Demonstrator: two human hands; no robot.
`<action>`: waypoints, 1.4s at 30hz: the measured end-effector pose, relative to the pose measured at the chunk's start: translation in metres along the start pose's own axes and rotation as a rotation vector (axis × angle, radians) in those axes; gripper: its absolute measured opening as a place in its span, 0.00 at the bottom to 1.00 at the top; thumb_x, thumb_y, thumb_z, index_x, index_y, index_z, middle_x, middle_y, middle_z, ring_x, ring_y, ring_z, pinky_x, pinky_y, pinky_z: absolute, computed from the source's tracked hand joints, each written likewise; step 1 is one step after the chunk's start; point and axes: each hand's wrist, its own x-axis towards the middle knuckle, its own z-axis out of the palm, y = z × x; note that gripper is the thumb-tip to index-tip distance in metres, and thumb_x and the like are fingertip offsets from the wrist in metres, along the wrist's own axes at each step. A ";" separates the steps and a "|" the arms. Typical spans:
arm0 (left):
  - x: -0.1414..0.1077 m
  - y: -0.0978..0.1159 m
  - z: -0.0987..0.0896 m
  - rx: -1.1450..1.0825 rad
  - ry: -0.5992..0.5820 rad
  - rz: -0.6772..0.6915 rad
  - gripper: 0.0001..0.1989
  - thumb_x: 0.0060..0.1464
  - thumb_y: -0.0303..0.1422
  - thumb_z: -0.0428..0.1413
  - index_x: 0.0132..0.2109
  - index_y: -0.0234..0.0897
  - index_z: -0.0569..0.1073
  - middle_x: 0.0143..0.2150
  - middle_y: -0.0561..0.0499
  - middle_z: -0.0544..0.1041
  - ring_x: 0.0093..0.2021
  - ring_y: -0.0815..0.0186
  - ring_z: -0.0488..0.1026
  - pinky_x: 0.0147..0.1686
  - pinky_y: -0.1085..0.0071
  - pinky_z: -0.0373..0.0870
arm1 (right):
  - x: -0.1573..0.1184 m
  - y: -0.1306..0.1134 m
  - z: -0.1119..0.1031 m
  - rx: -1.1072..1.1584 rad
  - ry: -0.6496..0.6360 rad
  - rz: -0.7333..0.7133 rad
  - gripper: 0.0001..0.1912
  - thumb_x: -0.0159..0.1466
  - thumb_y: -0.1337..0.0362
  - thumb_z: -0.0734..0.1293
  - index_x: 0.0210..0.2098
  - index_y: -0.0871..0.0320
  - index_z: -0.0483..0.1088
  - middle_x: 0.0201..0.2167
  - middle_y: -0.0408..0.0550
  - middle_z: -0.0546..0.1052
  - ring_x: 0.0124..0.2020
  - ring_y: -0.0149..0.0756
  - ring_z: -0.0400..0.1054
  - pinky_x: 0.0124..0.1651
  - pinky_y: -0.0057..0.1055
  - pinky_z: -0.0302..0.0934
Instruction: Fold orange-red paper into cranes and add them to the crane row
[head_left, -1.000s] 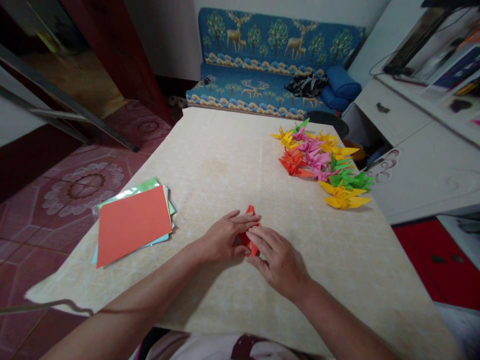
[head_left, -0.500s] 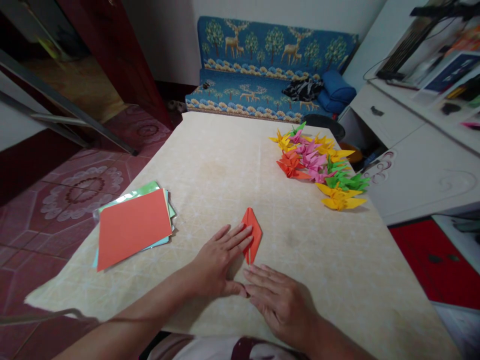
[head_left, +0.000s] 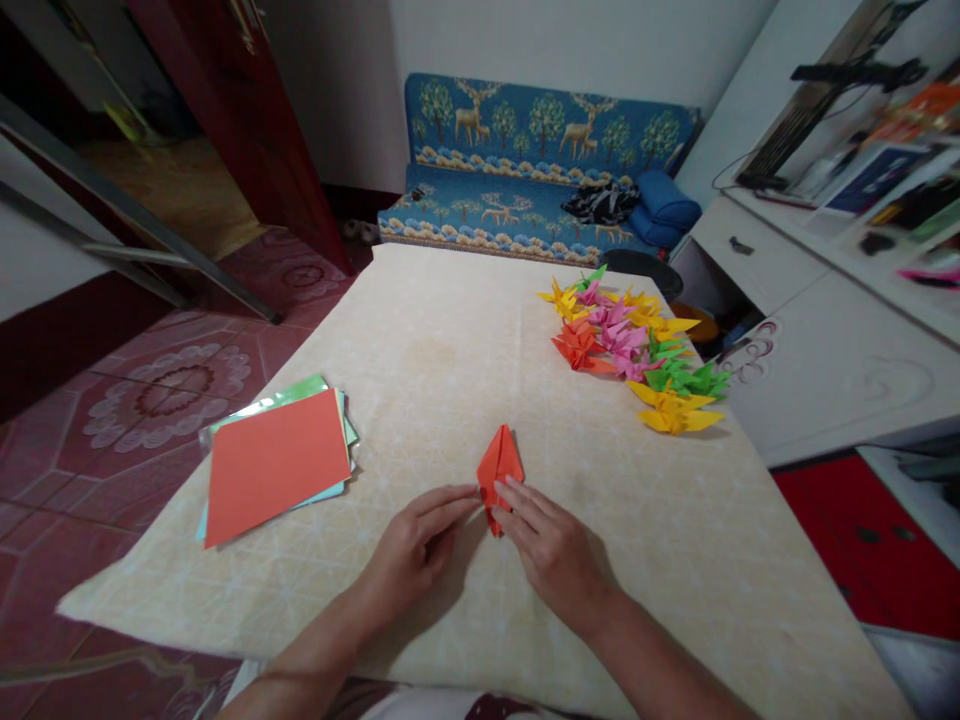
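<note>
A folded orange paper (head_left: 501,455), a narrow diamond with a centre crease, lies on the table in front of me. My left hand (head_left: 416,540) has its fingers pressed together, with the tips at the paper's left edge. Across the lower right part of the paper rest the bent fingers of my right hand (head_left: 559,550), gripping it near the bottom point. The fingers hide some of the lower folds. Folded paper cranes in several colours, among them a yellow crane (head_left: 675,408) and an orange crane (head_left: 579,345), sit together at the far right.
Left of my hands lies a stack of square paper sheets (head_left: 277,465), orange on top. The cloth-covered table (head_left: 442,300) ends before a blue patterned sofa (head_left: 517,200). A white cabinet (head_left: 795,360) stands to the right, and a metal ladder-like frame (head_left: 150,250) to the left.
My left hand has drawn back from lying flat over the paper to its left edge. My right hand has moved up onto the paper, whose upper part now shows a centre crease.
</note>
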 end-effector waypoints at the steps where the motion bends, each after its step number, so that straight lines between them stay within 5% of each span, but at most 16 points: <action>1: 0.000 0.000 0.000 -0.020 0.024 -0.020 0.21 0.59 0.22 0.47 0.56 0.42 0.71 0.56 0.44 0.73 0.55 0.62 0.70 0.53 0.64 0.70 | 0.001 -0.001 0.000 -0.002 0.008 -0.009 0.18 0.64 0.77 0.57 0.48 0.62 0.73 0.52 0.54 0.74 0.58 0.40 0.65 0.58 0.38 0.65; 6: 0.005 0.002 -0.003 -0.054 0.128 -0.063 0.18 0.59 0.23 0.48 0.51 0.40 0.75 0.50 0.43 0.77 0.49 0.62 0.74 0.48 0.64 0.74 | 0.008 -0.014 -0.005 0.043 -0.035 0.114 0.16 0.63 0.69 0.63 0.51 0.60 0.71 0.54 0.53 0.73 0.57 0.42 0.65 0.57 0.42 0.64; 9: 0.008 0.003 -0.004 -0.086 0.143 -0.068 0.16 0.58 0.24 0.49 0.47 0.40 0.77 0.46 0.44 0.78 0.46 0.62 0.76 0.45 0.65 0.75 | 0.016 -0.027 -0.005 0.015 -0.085 0.243 0.23 0.58 0.61 0.70 0.52 0.60 0.68 0.52 0.55 0.73 0.53 0.50 0.65 0.54 0.49 0.65; 13: 0.009 0.004 -0.005 -0.099 0.156 -0.068 0.15 0.58 0.24 0.49 0.45 0.40 0.78 0.45 0.44 0.79 0.45 0.62 0.76 0.43 0.65 0.76 | 0.022 -0.036 0.004 -0.103 -0.047 0.242 0.11 0.62 0.70 0.64 0.45 0.61 0.70 0.46 0.58 0.73 0.48 0.50 0.67 0.50 0.47 0.67; 18: 0.009 0.004 -0.004 -0.103 0.158 -0.066 0.15 0.57 0.23 0.49 0.45 0.40 0.78 0.44 0.45 0.79 0.45 0.63 0.76 0.44 0.66 0.75 | 0.026 -0.030 0.004 -0.128 -0.056 0.169 0.12 0.60 0.77 0.59 0.39 0.60 0.70 0.39 0.56 0.75 0.42 0.46 0.69 0.43 0.42 0.68; 24: 0.006 0.002 -0.009 -0.079 0.316 -0.049 0.14 0.59 0.26 0.50 0.48 0.41 0.76 0.46 0.44 0.78 0.46 0.62 0.75 0.42 0.67 0.75 | 0.038 -0.011 -0.038 0.456 0.172 0.426 0.07 0.58 0.71 0.61 0.27 0.57 0.68 0.35 0.51 0.77 0.39 0.40 0.72 0.42 0.35 0.66; 29: 0.004 0.000 -0.013 -0.011 0.439 -0.016 0.15 0.59 0.25 0.49 0.50 0.43 0.74 0.47 0.46 0.77 0.48 0.62 0.74 0.45 0.64 0.73 | 0.035 0.026 -0.055 1.035 -0.004 0.738 0.09 0.57 0.63 0.64 0.23 0.59 0.68 0.35 0.51 0.79 0.36 0.39 0.73 0.37 0.31 0.66; 33: 0.002 0.000 -0.012 0.043 0.412 0.039 0.18 0.58 0.22 0.50 0.51 0.43 0.73 0.49 0.46 0.76 0.50 0.61 0.73 0.47 0.63 0.72 | 0.016 0.060 -0.041 0.902 -0.113 0.849 0.10 0.55 0.60 0.66 0.27 0.61 0.73 0.28 0.49 0.78 0.30 0.37 0.72 0.33 0.32 0.66; 36: 0.003 0.003 -0.011 0.104 0.360 0.069 0.21 0.57 0.20 0.49 0.54 0.43 0.71 0.51 0.45 0.74 0.52 0.61 0.72 0.48 0.63 0.72 | 0.007 0.067 -0.035 0.612 0.077 0.851 0.12 0.55 0.59 0.68 0.33 0.61 0.74 0.31 0.51 0.78 0.32 0.39 0.73 0.36 0.35 0.68; 39: 0.011 0.012 -0.005 0.194 0.232 0.131 0.25 0.57 0.21 0.48 0.60 0.42 0.65 0.58 0.44 0.71 0.59 0.59 0.66 0.55 0.59 0.68 | 0.014 0.046 -0.037 0.497 0.305 0.736 0.15 0.59 0.56 0.66 0.42 0.60 0.73 0.42 0.55 0.77 0.42 0.43 0.73 0.46 0.40 0.67; 42: 0.026 0.023 0.011 0.286 0.070 0.226 0.27 0.58 0.22 0.48 0.64 0.41 0.59 0.62 0.43 0.66 0.66 0.56 0.56 0.62 0.52 0.59 | 0.033 0.009 -0.035 0.504 0.344 0.580 0.23 0.64 0.55 0.63 0.55 0.58 0.66 0.55 0.58 0.70 0.56 0.45 0.65 0.58 0.44 0.60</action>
